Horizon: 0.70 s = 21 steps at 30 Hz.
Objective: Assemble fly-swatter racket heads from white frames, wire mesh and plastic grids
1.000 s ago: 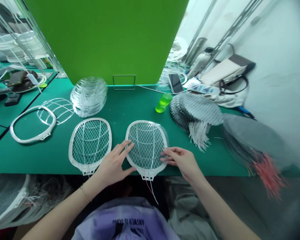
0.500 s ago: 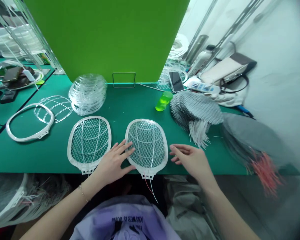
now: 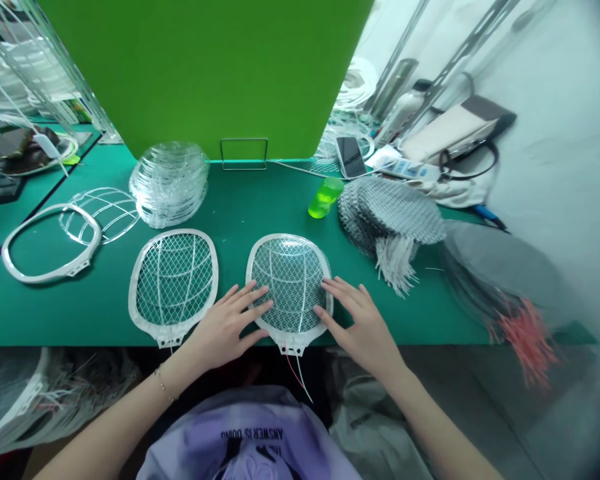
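In front of me a white oval racket frame with wire mesh [image 3: 287, 280] lies flat, its narrow neck at the table's front edge. One red and one white wire hang from that neck. My left hand [image 3: 233, 323] rests on its left rim, fingers spread. On the right rim lie the fingertips of my right hand [image 3: 357, 320], also spread. To the left is a second meshed racket frame [image 3: 175, 280], its lower right corner partly behind my left hand. Further left, a bare white ring frame [image 3: 53, 273] overlaps a clear plastic grid [image 3: 107, 217].
Behind stand a stack of clear plastic grids [image 3: 170, 183] and a green panel [image 3: 205, 80]. On the right are a green bottle-like piece [image 3: 326, 198], a pile of mesh sheets with white wires [image 3: 395, 207], a grey pile with red wires [image 3: 500, 267], a phone [image 3: 350, 157] and a bag [image 3: 460, 130].
My right hand has moved left from beside the racket frame onto its right rim, and its fingers have spread. My left hand stays on the left rim. The view has shifted slightly.
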Tool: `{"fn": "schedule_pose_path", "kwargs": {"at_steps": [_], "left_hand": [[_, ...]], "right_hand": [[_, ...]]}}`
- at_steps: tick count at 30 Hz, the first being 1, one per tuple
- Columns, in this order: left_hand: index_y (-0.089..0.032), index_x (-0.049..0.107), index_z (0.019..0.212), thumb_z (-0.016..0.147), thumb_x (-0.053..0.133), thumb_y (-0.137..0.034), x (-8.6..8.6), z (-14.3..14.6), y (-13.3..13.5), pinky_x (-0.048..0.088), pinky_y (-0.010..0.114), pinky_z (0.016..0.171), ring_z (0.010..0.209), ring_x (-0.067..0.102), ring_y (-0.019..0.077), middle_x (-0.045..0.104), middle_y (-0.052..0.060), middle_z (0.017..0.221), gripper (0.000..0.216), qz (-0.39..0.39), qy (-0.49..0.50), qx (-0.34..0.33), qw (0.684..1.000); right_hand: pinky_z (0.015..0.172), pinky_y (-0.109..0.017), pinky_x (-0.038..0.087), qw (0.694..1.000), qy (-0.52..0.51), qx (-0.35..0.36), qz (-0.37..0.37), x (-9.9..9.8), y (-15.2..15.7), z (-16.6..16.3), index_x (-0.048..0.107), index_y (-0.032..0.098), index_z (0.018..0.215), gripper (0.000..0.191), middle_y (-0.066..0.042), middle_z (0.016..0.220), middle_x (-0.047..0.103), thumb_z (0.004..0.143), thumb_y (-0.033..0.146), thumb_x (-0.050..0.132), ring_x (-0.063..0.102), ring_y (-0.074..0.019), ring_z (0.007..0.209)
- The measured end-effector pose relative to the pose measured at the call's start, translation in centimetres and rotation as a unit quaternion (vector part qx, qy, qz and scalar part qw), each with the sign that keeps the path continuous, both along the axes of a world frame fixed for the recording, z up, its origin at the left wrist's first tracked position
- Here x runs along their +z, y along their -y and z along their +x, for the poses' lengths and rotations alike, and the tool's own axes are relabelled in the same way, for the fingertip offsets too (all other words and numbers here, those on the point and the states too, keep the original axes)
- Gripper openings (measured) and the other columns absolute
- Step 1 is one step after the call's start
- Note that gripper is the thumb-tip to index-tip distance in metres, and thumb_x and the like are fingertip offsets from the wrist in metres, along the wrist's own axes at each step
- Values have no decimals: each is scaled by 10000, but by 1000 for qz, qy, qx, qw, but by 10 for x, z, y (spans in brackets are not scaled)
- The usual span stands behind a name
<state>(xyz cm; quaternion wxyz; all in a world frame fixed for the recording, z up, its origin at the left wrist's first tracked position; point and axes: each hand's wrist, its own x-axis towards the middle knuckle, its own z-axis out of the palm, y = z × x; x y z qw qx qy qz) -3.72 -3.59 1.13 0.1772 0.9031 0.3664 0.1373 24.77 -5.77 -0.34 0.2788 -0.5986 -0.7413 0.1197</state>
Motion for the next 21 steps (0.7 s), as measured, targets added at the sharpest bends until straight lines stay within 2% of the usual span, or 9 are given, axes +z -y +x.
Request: {"fn": "schedule_pose_path", "kwargs": {"at_steps": [4, 9, 12, 14, 17, 19, 21], "left_hand": [[-277, 529, 1419, 1001, 535, -336, 0, 0, 2, 367, 542, 1171, 1475, 341, 279, 462, 57, 1542, 422, 10, -4, -7, 1000], [-266, 557, 1394, 1004, 526, -343, 4, 1, -3, 390, 561, 1153, 1447, 394, 294, 491, 52, 1522, 398, 22, -23, -9, 999], [-276, 583, 1366, 998, 539, -326, 6, 3, -5, 399, 557, 1149, 1379, 490, 289, 534, 64, 1485, 373, 24, 2, 7, 1000], [-295, 520, 1422, 972, 583, -349, 7, 3, -5, 401, 570, 1143, 1378, 486, 300, 507, 82, 1504, 457, 14, 36, 34, 999], [-322, 287, 1555, 886, 682, -468, 8, 3, -6, 435, 592, 1102, 1447, 369, 363, 369, 122, 1585, 790, -17, 71, 119, 990], [-349, 171, 1583, 852, 716, -489, 7, 3, -8, 480, 557, 1070, 1438, 382, 374, 320, 130, 1603, 923, -50, 78, 158, 983], [-375, 115, 1586, 855, 725, -450, 7, 3, -9, 513, 499, 1051, 1416, 425, 354, 308, 120, 1608, 955, -83, 85, 166, 979]], "right_hand": [[1169, -594, 312, 1000, -12, 3, -26, -7, -5, 5, 545, 256, 1388, 488, -95, 1449, 559, 962, 491, 525, 456, -289, 1399], [1174, -637, 264, 999, 2, 12, -37, -10, -15, 7, 505, 271, 1432, 521, -89, 1497, 508, 963, 497, 519, 359, -311, 1457], [1176, -631, 267, 998, -20, 25, -54, -8, -26, 7, 484, 288, 1453, 532, -77, 1517, 486, 963, 496, 510, 326, -309, 1474], [1163, -587, 328, 997, -59, -25, -41, -7, -36, 9, 498, 260, 1445, 568, -103, 1502, 501, 943, 524, 530, 394, -308, 1437], [1105, -534, 423, 986, -111, -118, -33, -6, -51, 11, 629, 203, 1313, 560, -146, 1400, 588, 889, 566, 585, 521, -314, 1325], [1086, -540, 435, 984, -127, -115, -53, -6, -59, 11, 716, 207, 1163, 475, -135, 1325, 642, 855, 557, 626, 543, -324, 1289], [1061, -537, 451, 981, -152, -108, -62, -3, -65, 8, 752, 211, 1054, 408, -122, 1271, 674, 827, 537, 659, 566, -326, 1250]]}}
